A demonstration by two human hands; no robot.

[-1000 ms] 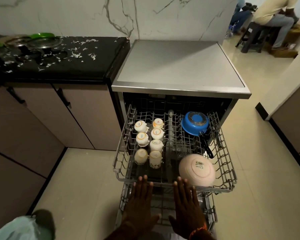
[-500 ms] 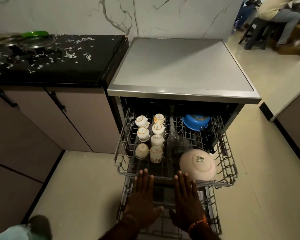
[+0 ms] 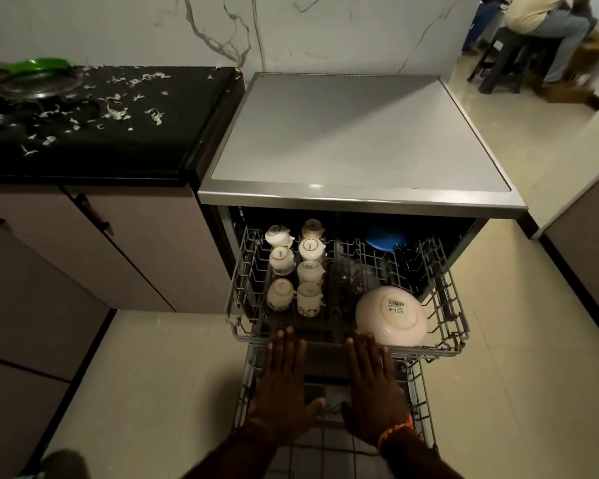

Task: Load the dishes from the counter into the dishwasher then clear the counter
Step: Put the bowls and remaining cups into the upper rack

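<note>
The upper wire dish rack [image 3: 242, 299] of the steel-topped dishwasher [image 3: 357, 133] sits further inside the machine than it did a second ago: the round blue plastic bowl [image 3: 384, 240] at its back right, fully in view before, is now half hidden under the dishwasher's top edge, and the rearmost cups are slipping into the shadow there too. The left hand [image 3: 284, 385] and the right hand [image 3: 374, 388] lie side by side, palms down, with straight fingers spread a little and their tips against the front rail of the rack; neither grips anything. They have travelled forward with the rack, keeping the same flat pose as in the earlier pictures. An orange band circles the right wrist.

In the rack, eight white ceramic cups with gold trim [image 3: 310, 271] stand upside down in two rows on the left side, and the large white upturned bowl with a barcode sticker on its base [image 3: 391, 314] leans at the front right, just beyond the right fingertips (its place in the rack is unchanged). Below the hands the lower wire rack [image 3: 419, 392] is pulled out.

To the left, the black stone counter [image 3: 125, 143] carries scattered white scraps [image 3: 115, 110] and, at its far left end, steel plates [image 3: 32, 84] with something green [image 3: 45, 65] behind them.
</note>
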